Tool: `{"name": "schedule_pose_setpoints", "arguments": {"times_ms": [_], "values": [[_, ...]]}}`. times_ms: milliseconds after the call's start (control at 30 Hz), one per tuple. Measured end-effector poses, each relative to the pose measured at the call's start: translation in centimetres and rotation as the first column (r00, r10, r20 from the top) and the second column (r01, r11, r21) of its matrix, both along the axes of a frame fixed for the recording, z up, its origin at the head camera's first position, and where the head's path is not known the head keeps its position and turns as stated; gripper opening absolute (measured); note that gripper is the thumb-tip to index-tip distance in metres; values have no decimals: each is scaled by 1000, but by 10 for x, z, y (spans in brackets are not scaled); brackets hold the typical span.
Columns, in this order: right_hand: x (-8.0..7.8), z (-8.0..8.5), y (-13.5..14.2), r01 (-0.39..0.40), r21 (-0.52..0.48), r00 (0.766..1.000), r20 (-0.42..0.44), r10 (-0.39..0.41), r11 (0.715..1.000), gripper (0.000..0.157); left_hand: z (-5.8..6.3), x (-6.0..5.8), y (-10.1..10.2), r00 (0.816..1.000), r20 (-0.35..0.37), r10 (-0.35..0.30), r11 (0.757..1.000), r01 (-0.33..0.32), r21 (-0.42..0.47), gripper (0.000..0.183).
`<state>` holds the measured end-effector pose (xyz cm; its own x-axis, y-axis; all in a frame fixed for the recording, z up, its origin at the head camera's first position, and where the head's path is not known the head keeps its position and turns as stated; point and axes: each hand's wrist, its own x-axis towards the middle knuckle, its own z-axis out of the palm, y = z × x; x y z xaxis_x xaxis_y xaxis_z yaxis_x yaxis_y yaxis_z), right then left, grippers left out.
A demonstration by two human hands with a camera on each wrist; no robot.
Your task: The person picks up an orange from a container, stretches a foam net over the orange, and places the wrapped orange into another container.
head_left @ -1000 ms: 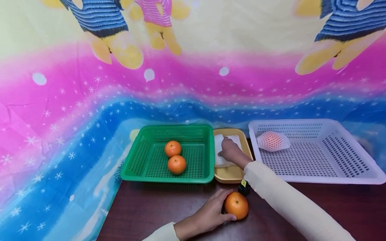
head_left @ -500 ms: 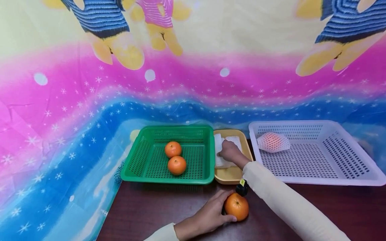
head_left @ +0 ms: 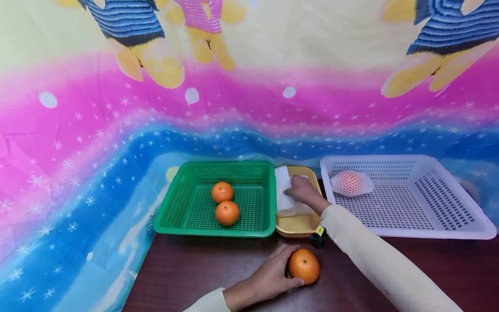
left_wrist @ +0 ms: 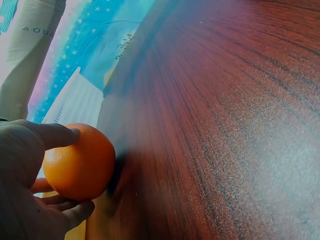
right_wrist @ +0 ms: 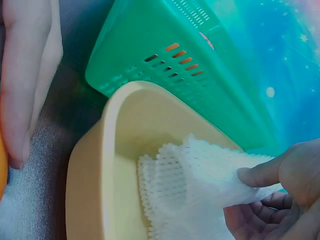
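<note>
On the dark wooden table, my left hand (head_left: 269, 275) holds an orange (head_left: 304, 266), thumb on the near side and fingers round the far side. The left wrist view also has this orange (left_wrist: 80, 162) between thumb and fingers. My right hand (head_left: 306, 190) reaches over a yellow tray (head_left: 298, 232) and pinches a white foam net sleeve (head_left: 284, 199). Seen from the right wrist, thumb and fingers grip one end of the foam net sleeve (right_wrist: 200, 170), partly raised, with more white netting below it inside the tray.
A green basket (head_left: 214, 233) with two oranges (head_left: 227, 213) stands left of the tray. Right of it is a white basket (head_left: 421, 233) holding a fruit in foam netting (head_left: 351, 183). A patterned cloth (head_left: 249, 108) hangs behind.
My right hand has shifted slightly right, and the foam net sleeve it pinches has risen and tilted at its far end. My left hand and the orange stay in place.
</note>
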<state>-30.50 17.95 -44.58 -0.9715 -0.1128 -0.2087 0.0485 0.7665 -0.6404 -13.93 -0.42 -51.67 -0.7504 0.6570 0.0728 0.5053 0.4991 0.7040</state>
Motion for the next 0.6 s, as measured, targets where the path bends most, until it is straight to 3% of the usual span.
{"name": "schedule_pose_setpoints", "arguments": {"times_ms": [133,367,600], "values": [[2,3,9,11,-22,1000,0,-11,1000,26,0,0,0,1000,-9,-5,1000,5,3,74],[11,14,19,43,-128,996,79,-33,991,34,1,0,0,1000,-4,-4,1000,4,2,74],[19,26,26,63,-253,997,60,-49,965,52,2,1,-1,1000,-20,-5,1000,5,-7,74]]}}
